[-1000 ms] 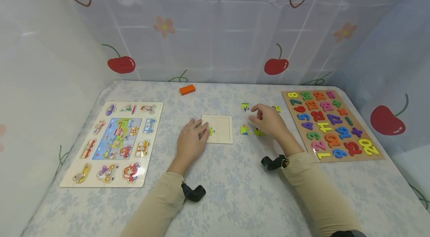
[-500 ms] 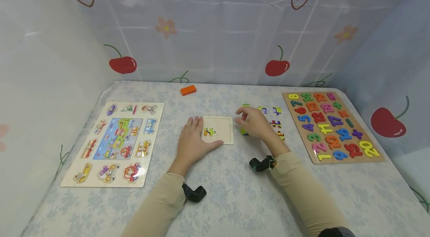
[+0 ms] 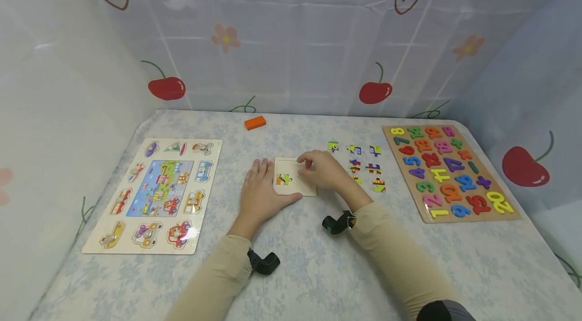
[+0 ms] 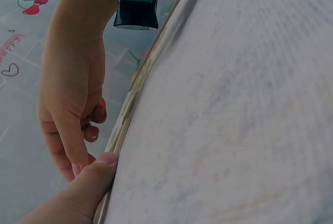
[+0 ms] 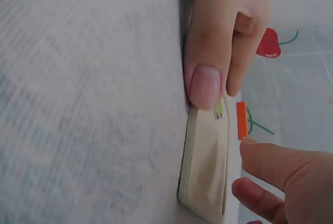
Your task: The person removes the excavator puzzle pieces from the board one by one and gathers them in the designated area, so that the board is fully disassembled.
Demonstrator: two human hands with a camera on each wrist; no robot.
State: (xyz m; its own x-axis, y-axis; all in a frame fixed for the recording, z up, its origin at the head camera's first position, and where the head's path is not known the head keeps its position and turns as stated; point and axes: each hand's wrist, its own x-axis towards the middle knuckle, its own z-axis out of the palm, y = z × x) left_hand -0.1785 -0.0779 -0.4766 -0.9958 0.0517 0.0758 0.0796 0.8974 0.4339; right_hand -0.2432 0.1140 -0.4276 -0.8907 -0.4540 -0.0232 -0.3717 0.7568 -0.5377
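In the head view my left hand (image 3: 261, 194) lies at the left side of a small square wooden puzzle tray (image 3: 306, 188). Its fingers stretch straight along the left edge, and its thumb (image 5: 205, 88) touches the near edge. A yellow-green jigsaw piece (image 3: 284, 179) lies inside the tray at the left. Over the tray's right part hovers my right hand (image 3: 327, 174), its fingers loosely bent and nothing visible between them. Right of that hand several jigsaw pieces (image 3: 373, 169) lie in loose rows; the hand may cover another.
A vehicle picture puzzle board (image 3: 206, 159) lies on the left of the table. On the right is a number puzzle board (image 3: 425, 210) with raised coloured pieces. An orange block (image 3: 255, 123) sits near the back edge, before the cherry-printed curtain (image 3: 291, 53).
My right hand has moved left from the loose pieces to above the tray. My left hand has drawn its fingers back to the tray's left edge, thumb along the near edge, uncovering the piece inside.
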